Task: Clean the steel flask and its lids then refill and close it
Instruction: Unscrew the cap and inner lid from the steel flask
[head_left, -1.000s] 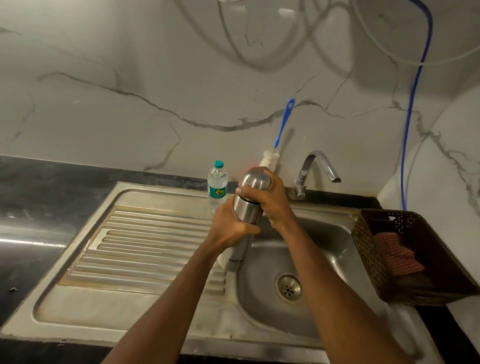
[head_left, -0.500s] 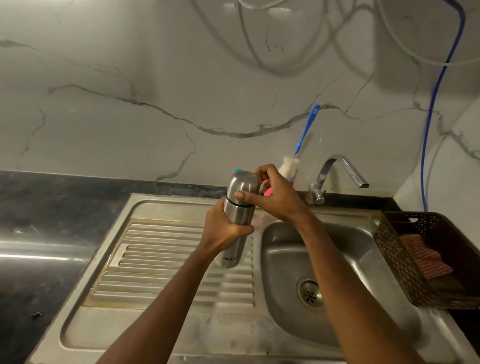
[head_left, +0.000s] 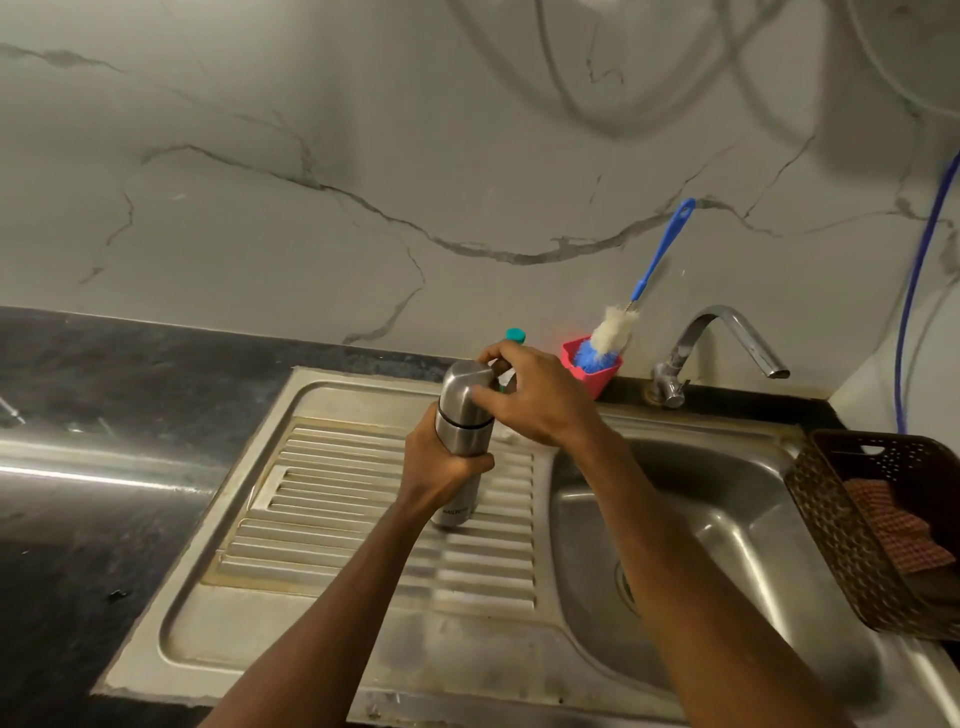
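Marble-backed kitchen sink: loosening the flask's outer lid beside the basin.

Dark counter (head_left: 78, 389) lies far left of the basin (head_left: 701, 519), and the ribbed drainboard (head_left: 337, 519) adjoins the basin's left edge. Over that board, your left hand (head_left: 441, 467) is wrapped round the body of the upright steel flask (head_left: 464, 428). Your right hand (head_left: 540, 400) is curled over its domed lid (head_left: 467, 379). The step in hand appears to be unscrewing. Grip firmly below the seam, turn only the lid, then lift it straight off. A teal-capped bottle (head_left: 515, 335) stands behind the flask. A brush (head_left: 615, 332) in a pink holder (head_left: 597, 376) waits behind the basin's left corner. The tap (head_left: 727, 338) stands behind the basin, and a basket (head_left: 831, 519) sits at its right.
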